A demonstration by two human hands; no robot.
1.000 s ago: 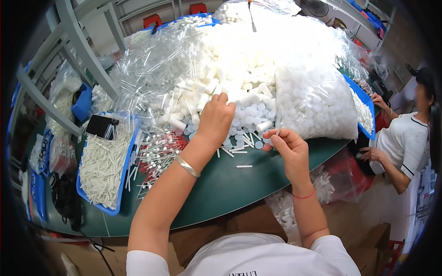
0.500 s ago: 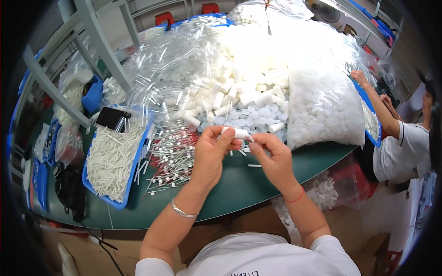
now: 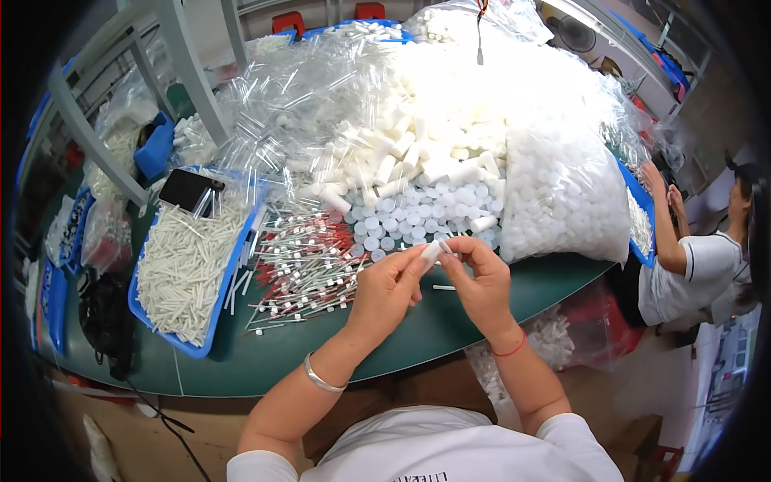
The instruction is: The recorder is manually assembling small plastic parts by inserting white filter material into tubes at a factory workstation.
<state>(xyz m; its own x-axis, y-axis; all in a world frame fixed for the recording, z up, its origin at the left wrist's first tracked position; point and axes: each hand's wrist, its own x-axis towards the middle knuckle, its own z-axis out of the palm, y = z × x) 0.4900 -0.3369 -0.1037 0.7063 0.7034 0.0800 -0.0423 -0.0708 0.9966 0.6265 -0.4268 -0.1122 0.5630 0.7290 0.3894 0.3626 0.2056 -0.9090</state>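
A short white cylinder (image 3: 431, 252) is held over the near edge of the piles, between my two hands. My left hand (image 3: 389, 293) is closed around it, thumb on top and fingers curled beneath. At its right end, the thumb and fingers of my right hand (image 3: 479, 281) pinch together; a small pale bit shows there, too small to name. Just beyond my hands lie translucent round discs (image 3: 414, 215), with a heap of similar white cylinders (image 3: 385, 167) behind them. Left of my left hand, thin rods with red parts and white ends (image 3: 301, 265) are spread out.
A blue tray (image 3: 210, 325) of white sticks stands left on the green table (image 3: 373, 357), a black phone (image 3: 190, 193) on it. A clear bag of discs (image 3: 562, 193) lies right. Clear tubes (image 3: 281, 104) pile behind. Another person (image 3: 695, 261) works at far right.
My left hand has shifted right and lower, covering more of the cylinder, which now tilts upward to the right. The view has shifted slightly. The other person's hands have moved.
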